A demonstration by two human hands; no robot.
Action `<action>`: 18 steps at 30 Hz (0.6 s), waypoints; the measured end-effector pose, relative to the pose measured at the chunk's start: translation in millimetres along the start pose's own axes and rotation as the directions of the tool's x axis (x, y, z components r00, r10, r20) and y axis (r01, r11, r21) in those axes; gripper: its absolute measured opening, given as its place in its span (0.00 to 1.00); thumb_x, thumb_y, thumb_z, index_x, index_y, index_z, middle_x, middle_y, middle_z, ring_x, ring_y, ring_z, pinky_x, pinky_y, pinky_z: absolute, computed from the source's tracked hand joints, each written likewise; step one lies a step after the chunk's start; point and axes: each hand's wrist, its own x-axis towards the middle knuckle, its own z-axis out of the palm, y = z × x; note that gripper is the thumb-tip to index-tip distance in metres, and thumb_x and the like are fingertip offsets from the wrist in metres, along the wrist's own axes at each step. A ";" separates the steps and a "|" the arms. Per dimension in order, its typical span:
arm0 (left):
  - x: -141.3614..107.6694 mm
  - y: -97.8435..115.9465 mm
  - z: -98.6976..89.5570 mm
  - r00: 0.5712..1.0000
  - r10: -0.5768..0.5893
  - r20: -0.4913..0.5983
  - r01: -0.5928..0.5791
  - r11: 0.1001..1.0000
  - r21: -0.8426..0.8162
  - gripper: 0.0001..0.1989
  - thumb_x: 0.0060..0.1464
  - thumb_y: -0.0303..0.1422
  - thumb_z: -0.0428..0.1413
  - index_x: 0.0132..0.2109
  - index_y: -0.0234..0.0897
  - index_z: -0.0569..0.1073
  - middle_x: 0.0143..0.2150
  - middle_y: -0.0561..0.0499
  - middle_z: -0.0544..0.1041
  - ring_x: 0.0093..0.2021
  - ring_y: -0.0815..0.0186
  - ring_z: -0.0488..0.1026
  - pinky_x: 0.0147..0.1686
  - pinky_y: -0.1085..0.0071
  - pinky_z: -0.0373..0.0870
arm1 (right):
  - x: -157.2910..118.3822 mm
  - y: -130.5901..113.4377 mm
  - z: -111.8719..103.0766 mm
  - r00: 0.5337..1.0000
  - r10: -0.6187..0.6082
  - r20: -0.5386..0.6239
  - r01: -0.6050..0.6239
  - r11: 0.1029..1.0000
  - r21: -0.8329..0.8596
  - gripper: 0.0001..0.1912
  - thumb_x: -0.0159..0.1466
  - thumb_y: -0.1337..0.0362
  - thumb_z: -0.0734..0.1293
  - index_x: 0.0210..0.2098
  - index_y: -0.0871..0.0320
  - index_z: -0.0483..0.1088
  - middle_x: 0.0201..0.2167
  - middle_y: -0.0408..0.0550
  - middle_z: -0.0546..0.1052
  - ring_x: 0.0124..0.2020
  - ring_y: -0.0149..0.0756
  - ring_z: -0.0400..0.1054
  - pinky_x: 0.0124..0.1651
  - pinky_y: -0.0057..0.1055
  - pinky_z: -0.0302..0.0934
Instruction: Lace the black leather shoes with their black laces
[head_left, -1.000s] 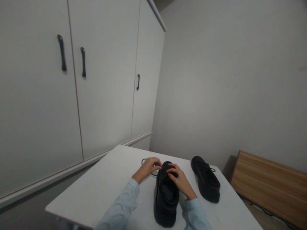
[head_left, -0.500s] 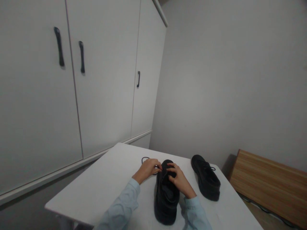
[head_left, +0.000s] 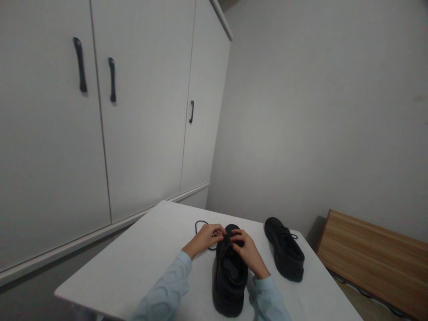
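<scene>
A black shoe [head_left: 229, 298] rests on the white table, its toe pointing away from me and its heel close. At its left side my left hand [head_left: 207, 237] is closed, thumb and fingers pinching the black shoelace [head_left: 201, 221], which loops out behind and below the hand onto the table. My right hand [head_left: 246, 250] curls over the right edge of the shoe's opening, thumb and fingers gripping the upper near the tongue. The eyelets lie partly hidden between my fingers. A second black shoe [head_left: 288, 258], laced, stands apart to the right.
The white table [head_left: 140, 263] has its far edge near a white wardrobe [head_left: 147, 111] with dark handles and a grey wall [head_left: 301, 111]. Right of the table is a wood-grain panel [head_left: 374, 258], with a cable along the floor below it.
My left hand has shifted slightly off the shoe's lacing edge, and more of the lace loop shows beside it. The right hand stays on the shoe. The whole view has moved a little.
</scene>
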 end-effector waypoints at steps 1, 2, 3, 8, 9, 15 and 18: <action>-0.2 0.5 1.1 1.000 -0.010 -0.005 0.010 0.999 -0.043 0.08 0.50 0.28 0.56 0.40 0.36 0.75 0.34 0.51 0.78 0.36 0.67 0.73 0.36 0.76 0.66 | 0.0 -1.6 0.5 1.000 0.008 -0.011 -0.008 1.000 0.001 0.08 0.48 0.72 0.67 0.25 0.56 0.77 0.44 0.52 0.74 0.49 0.45 0.66 0.57 0.42 0.54; -0.2 0.9 2.2 1.000 -0.019 -0.011 0.018 0.997 -0.076 0.08 0.49 0.27 0.57 0.39 0.36 0.74 0.33 0.51 0.78 0.36 0.68 0.73 0.36 0.76 0.66 | -0.1 -3.6 0.8 1.000 0.014 -0.021 -0.014 1.000 0.002 0.07 0.48 0.72 0.67 0.24 0.56 0.77 0.44 0.52 0.74 0.49 0.45 0.67 0.57 0.42 0.55; 0.0 1.2 3.1 1.000 -0.024 -0.017 0.022 0.995 -0.098 0.08 0.48 0.27 0.57 0.39 0.35 0.74 0.33 0.51 0.77 0.35 0.68 0.73 0.36 0.75 0.67 | -0.1 -5.8 1.2 0.999 0.018 -0.031 -0.018 1.000 0.002 0.06 0.48 0.72 0.68 0.23 0.56 0.76 0.43 0.52 0.74 0.48 0.45 0.67 0.56 0.42 0.55; 1.8 -0.2 5.1 0.999 -0.037 -0.024 0.034 0.990 -0.136 0.06 0.45 0.26 0.59 0.34 0.34 0.74 0.32 0.50 0.77 0.35 0.67 0.72 0.37 0.74 0.67 | 0.0 -13.1 3.1 0.995 0.035 -0.092 -0.036 0.999 -0.005 0.06 0.46 0.73 0.68 0.20 0.56 0.74 0.40 0.53 0.75 0.46 0.47 0.68 0.54 0.42 0.58; 2.1 -1.2 5.2 0.999 -0.043 -0.015 0.040 0.990 -0.138 0.06 0.45 0.26 0.59 0.34 0.34 0.74 0.32 0.50 0.77 0.35 0.67 0.72 0.36 0.74 0.67 | 0.0 -13.0 3.6 0.994 0.032 -0.100 -0.033 0.999 -0.011 0.06 0.46 0.73 0.68 0.20 0.56 0.74 0.39 0.53 0.75 0.46 0.47 0.68 0.54 0.42 0.58; 2.0 -7.4 6.4 0.996 -0.087 0.038 0.094 0.961 -0.262 0.11 0.47 0.34 0.59 0.38 0.34 0.73 0.33 0.50 0.75 0.33 0.68 0.71 0.31 0.75 0.67 | -2.5 -8.7 3.0 0.992 -0.010 -0.125 0.009 1.000 -0.009 0.06 0.48 0.72 0.67 0.19 0.55 0.72 0.38 0.52 0.74 0.45 0.45 0.68 0.53 0.41 0.58; 1.1 -11.0 6.7 0.985 -0.170 0.009 0.163 0.924 -0.347 0.15 0.51 0.41 0.55 0.40 0.33 0.71 0.32 0.49 0.74 0.28 0.69 0.71 0.26 0.76 0.67 | -3.4 -8.4 0.0 0.990 -0.025 -0.141 0.027 1.000 0.011 0.04 0.50 0.70 0.66 0.20 0.55 0.71 0.39 0.51 0.74 0.45 0.44 0.68 0.52 0.40 0.58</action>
